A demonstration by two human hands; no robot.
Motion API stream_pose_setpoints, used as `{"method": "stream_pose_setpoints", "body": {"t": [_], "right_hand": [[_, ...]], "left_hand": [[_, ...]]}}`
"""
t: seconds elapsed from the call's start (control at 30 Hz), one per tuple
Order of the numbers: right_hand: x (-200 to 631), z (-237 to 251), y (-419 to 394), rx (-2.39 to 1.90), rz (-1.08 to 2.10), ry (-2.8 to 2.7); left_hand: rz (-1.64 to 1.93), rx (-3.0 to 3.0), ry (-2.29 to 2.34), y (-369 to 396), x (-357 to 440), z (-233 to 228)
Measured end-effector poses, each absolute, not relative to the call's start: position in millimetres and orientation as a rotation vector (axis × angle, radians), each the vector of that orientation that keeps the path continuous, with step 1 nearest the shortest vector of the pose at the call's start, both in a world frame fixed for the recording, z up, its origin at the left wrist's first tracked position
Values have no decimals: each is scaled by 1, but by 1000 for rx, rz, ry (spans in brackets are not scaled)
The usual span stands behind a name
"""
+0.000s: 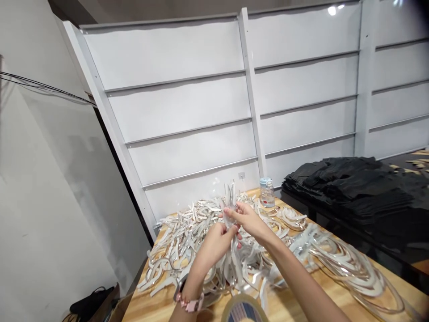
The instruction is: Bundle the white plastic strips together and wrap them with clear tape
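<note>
Both my hands grip one bundle of whitish, partly see-through plastic strips (229,195), held upright above the table. My left hand (218,243) is closed round the bundle lower down, its thumb pressing from the front. Just above it, my right hand (247,219) pinches the same strips between thumb and fingers. The strip ends fan out over the fingers, and the rest hangs below my left hand. Beneath them spreads a large loose heap of similar strips (187,232). Near my body lies a roll of clear tape (243,308), cut off by the frame's lower edge.
Looped strips bundled together (351,264) lie on the right of the wooden table (150,308), with a smaller coil (291,218) behind. A clear jar with a blue lid (267,192) stands at the back. Black sheets (348,192) are stacked on a dark table at right.
</note>
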State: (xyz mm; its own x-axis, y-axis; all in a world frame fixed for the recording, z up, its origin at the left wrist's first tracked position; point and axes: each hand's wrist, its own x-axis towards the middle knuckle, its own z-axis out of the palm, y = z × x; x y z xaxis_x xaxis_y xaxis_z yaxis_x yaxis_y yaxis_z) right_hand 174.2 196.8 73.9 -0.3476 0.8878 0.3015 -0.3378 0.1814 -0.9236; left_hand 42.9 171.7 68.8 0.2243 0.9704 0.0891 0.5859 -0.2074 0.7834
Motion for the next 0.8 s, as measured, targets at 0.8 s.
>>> {"method": "stream_pose_setpoints", "body": {"t": [0.8], "right_hand": [[190,80,200,-694,1257,-1397]], "left_hand": [[1091,1675,1094,171,32,80]]}}
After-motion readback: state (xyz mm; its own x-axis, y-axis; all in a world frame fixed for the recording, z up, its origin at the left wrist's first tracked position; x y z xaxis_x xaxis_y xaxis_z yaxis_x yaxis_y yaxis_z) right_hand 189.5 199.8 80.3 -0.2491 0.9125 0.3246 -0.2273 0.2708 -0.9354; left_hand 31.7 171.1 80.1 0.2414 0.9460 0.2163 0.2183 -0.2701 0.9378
